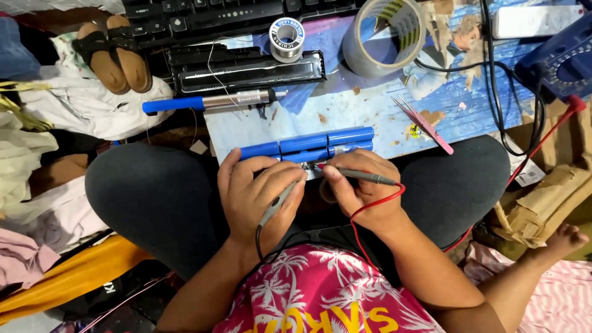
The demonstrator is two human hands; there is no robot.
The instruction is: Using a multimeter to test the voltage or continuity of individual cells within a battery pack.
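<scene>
A pack of blue cylindrical battery cells lies at the near edge of a low blue-and-white board. My left hand grips a grey test probe with a black lead, its tip at the pack's near side. My right hand pinches a second grey probe with a red lead, its tip touching the metal tab on the cells. Both hands rest over my lap, between my knees in dark trousers.
On the board lie a soldering iron with a blue handle, a black empty battery casing, a solder spool, a tape roll, pink tweezers. A keyboard and a blue multimeter sit behind. Sandals and cloths lie left.
</scene>
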